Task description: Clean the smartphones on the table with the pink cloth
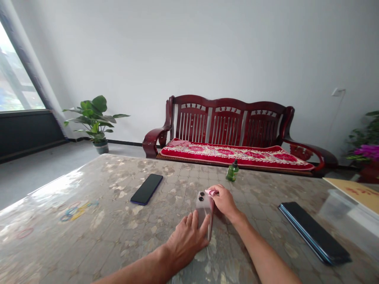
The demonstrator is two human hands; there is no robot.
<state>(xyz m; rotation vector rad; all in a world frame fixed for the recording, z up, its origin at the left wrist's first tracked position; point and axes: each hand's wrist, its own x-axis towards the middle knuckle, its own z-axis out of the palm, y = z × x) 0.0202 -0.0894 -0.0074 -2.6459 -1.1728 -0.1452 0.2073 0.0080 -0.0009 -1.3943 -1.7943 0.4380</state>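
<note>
Lower middle, left hand [188, 236] is squeezing fingers round a phone [203, 209]; right hand [225, 202] is pinching a pink bit [212, 193]; phone's looking slippery, breakable; edges are seeming safest to hold.

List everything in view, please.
table: 1, grey, foreground
near phone: 1, pink, table centre
cloth-like piece: 1, pink, phone's corner
dark phone: 1, black, left of centre
bottle: 1, green, table back
rubber bands: several, mixed, table left
stack: 1, black-blue, table right
container: 1, clear, right edge
board: 1, tan, atop container
bench: 1, maroon, behind table
cover: 1, red, bench seat
plant: 1, green, back left
flowers: several, purple, far right
wall: 1, white, background
socket: 1, white, wall
window: 1, bright, left
left hand: 1, on phone
right hand: 1, pinching piece
</note>
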